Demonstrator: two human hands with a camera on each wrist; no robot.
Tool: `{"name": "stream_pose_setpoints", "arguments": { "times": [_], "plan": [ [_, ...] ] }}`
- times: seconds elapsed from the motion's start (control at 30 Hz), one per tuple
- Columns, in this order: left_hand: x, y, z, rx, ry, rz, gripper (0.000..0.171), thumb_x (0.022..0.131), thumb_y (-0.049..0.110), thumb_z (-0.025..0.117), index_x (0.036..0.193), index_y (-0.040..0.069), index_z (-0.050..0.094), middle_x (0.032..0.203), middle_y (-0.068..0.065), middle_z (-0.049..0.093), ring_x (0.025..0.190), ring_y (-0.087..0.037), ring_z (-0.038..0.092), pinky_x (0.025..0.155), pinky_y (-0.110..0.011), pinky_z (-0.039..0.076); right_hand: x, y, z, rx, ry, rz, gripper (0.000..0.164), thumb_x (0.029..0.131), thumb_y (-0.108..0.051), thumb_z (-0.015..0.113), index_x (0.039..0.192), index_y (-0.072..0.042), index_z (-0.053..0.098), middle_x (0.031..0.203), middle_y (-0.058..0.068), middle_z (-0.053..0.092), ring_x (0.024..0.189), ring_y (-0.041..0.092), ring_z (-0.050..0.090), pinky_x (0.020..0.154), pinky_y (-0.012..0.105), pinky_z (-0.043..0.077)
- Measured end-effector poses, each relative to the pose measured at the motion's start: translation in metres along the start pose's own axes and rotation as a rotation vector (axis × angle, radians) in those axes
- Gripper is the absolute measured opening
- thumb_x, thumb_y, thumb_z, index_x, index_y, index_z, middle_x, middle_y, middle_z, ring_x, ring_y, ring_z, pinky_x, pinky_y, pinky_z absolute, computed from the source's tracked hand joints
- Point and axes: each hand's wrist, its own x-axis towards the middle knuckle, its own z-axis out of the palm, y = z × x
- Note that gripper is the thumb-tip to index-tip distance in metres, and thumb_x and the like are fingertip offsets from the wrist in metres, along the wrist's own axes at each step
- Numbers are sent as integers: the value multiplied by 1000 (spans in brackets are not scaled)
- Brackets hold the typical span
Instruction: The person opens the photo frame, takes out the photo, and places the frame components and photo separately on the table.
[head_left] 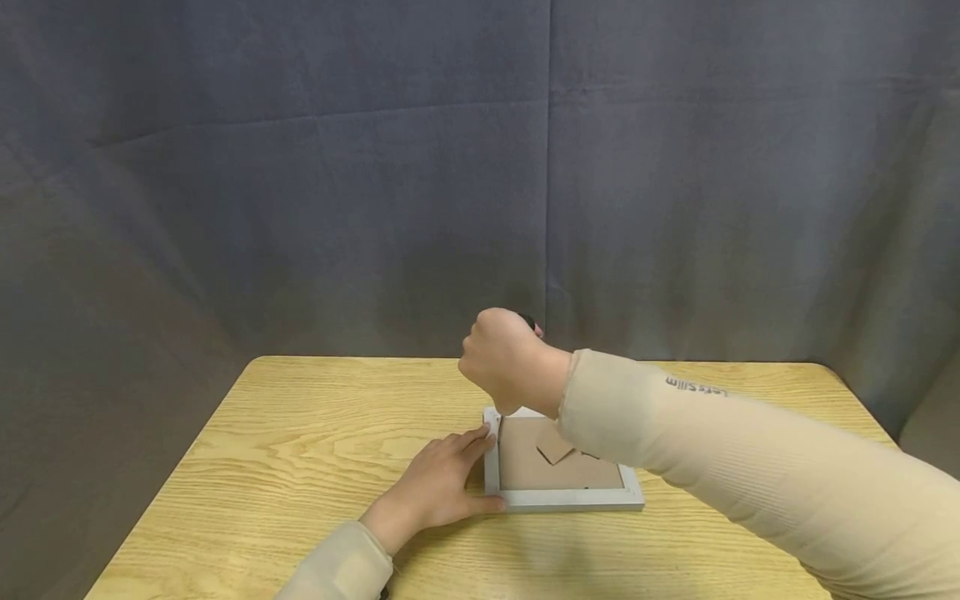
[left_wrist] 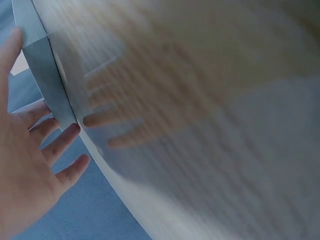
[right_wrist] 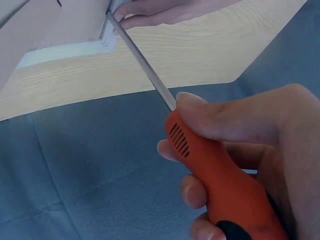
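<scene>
A picture frame (head_left: 573,498) with a pale border lies back side up on the table, its brown backing board (head_left: 521,458) showing. My left hand (head_left: 435,483) rests at the frame's left side, thumb at the near edge and fingers on the left bar. In the left wrist view those fingers (left_wrist: 62,142) are spread and nearly straight along the frame's outer side. My right hand (right_wrist: 260,120) grips a screwdriver (right_wrist: 215,175) by its orange handle, thumb near the shaft. The shaft's tip meets the frame's inner edge close to my left fingers. My right forearm covers the frame's far right part.
The wood-grain table (head_left: 300,433) extends around the frame. A dark grey curtain (head_left: 337,208) hangs behind the table's far edge and along its sides. A folded flap (head_left: 553,448) of board shows in the middle of the backing.
</scene>
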Motion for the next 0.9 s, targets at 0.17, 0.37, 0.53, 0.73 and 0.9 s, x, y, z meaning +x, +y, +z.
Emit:
{"name": "stream_pose_setpoints", "arguments": {
  "times": [0.17, 0.37, 0.53, 0.73, 0.9],
  "plan": [
    [0, 1, 1, -3, -3, -4, 91, 74, 71, 54, 142, 12, 42, 153, -5, 37, 129, -28, 44, 105, -54, 40, -1, 1, 2, 14, 8, -6, 20, 76, -35, 55, 78, -22, 69, 79, -6, 74, 52, 13, 60, 49, 24, 52],
    [1, 3, 2, 3, -39, -36, 95, 72, 77, 49, 145, 16, 38, 155, -1, 34, 133, -27, 39, 108, -55, 36, -12, 10, 22, 131, 65, 6, 21, 72, -39, 64, 79, -21, 72, 79, -6, 75, 63, 13, 61, 69, 29, 57],
    [2, 5, -1, 40, -56, -41, 96, 73, 79, 45, 146, 18, 35, 157, -1, 31, 135, -27, 36, 109, -56, 34, -23, 20, 42, 227, 133, 20, 13, 69, -29, 66, 60, -20, 63, 63, -6, 69, 51, 11, 47, 59, 30, 55],
    [2, 5, 0, 45, -54, -38, 96, 74, 80, 43, 147, 18, 35, 157, -1, 30, 136, -28, 35, 109, -57, 34, -34, 26, 67, 328, 160, 37, 26, 73, -31, 66, 51, -20, 57, 54, -5, 63, 47, 12, 46, 52, 31, 52],
    [3, 4, 3, 59, -58, -47, 96, 74, 80, 41, 147, 18, 34, 157, 0, 30, 136, -26, 34, 109, -57, 34, -41, 28, 85, 397, 171, 47, 28, 73, -35, 68, 52, -21, 56, 52, -7, 59, 46, 11, 45, 48, 31, 47]
  ]
}}
